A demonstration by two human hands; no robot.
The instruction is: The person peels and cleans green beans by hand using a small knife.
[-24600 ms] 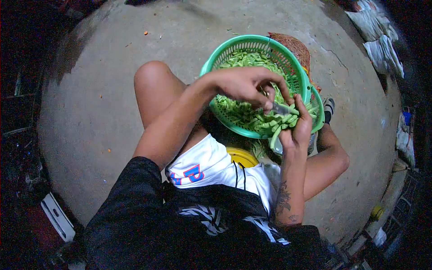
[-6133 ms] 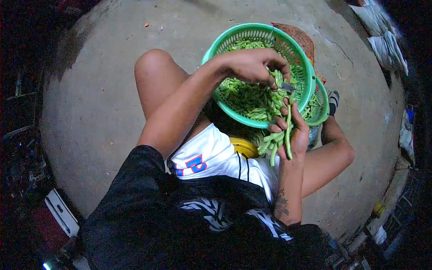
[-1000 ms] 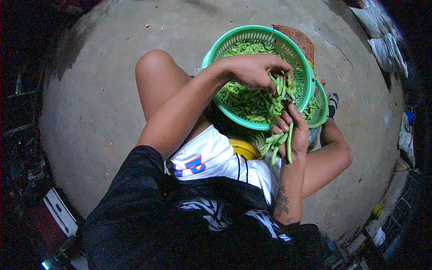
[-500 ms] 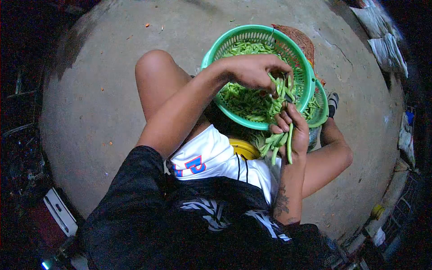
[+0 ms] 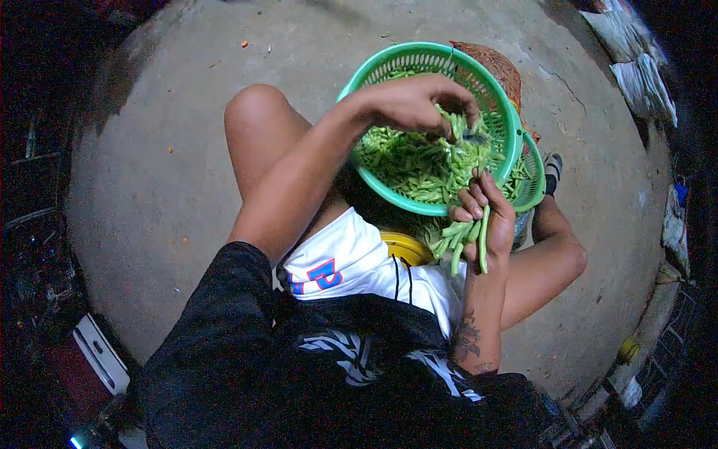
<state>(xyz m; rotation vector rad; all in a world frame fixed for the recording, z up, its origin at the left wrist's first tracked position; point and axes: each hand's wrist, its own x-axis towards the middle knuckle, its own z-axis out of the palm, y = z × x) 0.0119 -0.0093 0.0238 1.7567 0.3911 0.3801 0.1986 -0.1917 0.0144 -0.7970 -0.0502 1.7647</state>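
My left hand is curled over the green basket, with cut green bean pieces at its fingertips. A small dark blade sticks out beside these fingers; its handle is hidden. Below and to the right, my right hand is closed round a bunch of long green beans, whose ends hang below the fist. Many cut pieces lie in the basket, and some between the hands are blurred.
A second green basket with beans sits partly under the first. A reddish-brown sack lies behind them. Near my lap is a yellow round object. Pale sacks lie at the right edge, and a white object at lower left.
My left hand and the blade have moved up, away from my right hand. More cut pieces show in the basket below the left hand. My right hand has hardly moved.
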